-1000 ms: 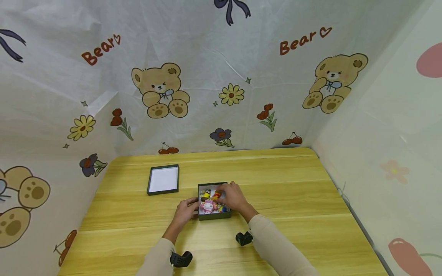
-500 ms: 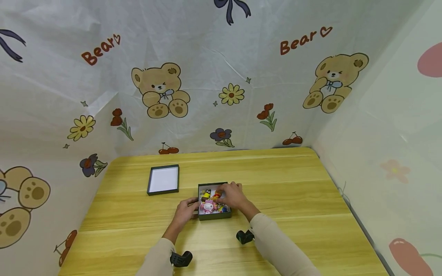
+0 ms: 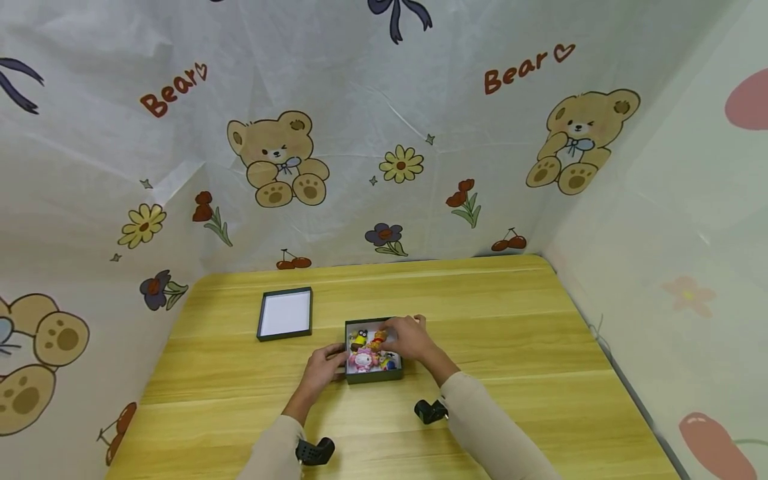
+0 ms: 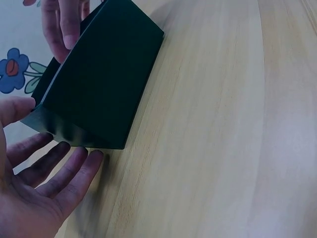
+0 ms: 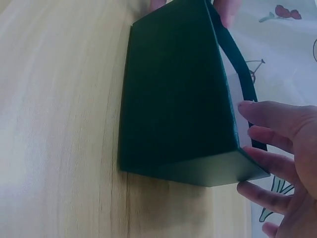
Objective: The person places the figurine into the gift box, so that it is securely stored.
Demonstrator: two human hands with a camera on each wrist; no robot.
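Observation:
A dark green open box (image 3: 375, 377) with a pale inside holds several small toy figurines. Among them are a pink-and-white figurine (image 3: 363, 361), a yellow-and-black one (image 3: 359, 341), a red-and-orange one (image 3: 377, 340) and a partly covered blue-and-yellow one (image 3: 387, 362). My left hand (image 3: 322, 371) rests its fingertips against the box's left side, thumb at the rim in the left wrist view. From the right, my right hand (image 3: 410, 338) reaches over the rim with fingers spread, its fingertips beside the red-and-orange figurine. The right wrist view hides the figurines behind the box wall.
A shallow box lid (image 3: 285, 313) with a white inside lies farther back to the left on the wooden table (image 3: 480, 320). A cloth wall (image 3: 354, 80) printed with bears stands behind the table. Black cameras (image 3: 315, 452) are worn at both wrists.
My right hand has shifted slightly to the right, and more of the red-and-orange figurine shows. The left hand stays at the box, which has hardly moved. The head view has tilted slightly.

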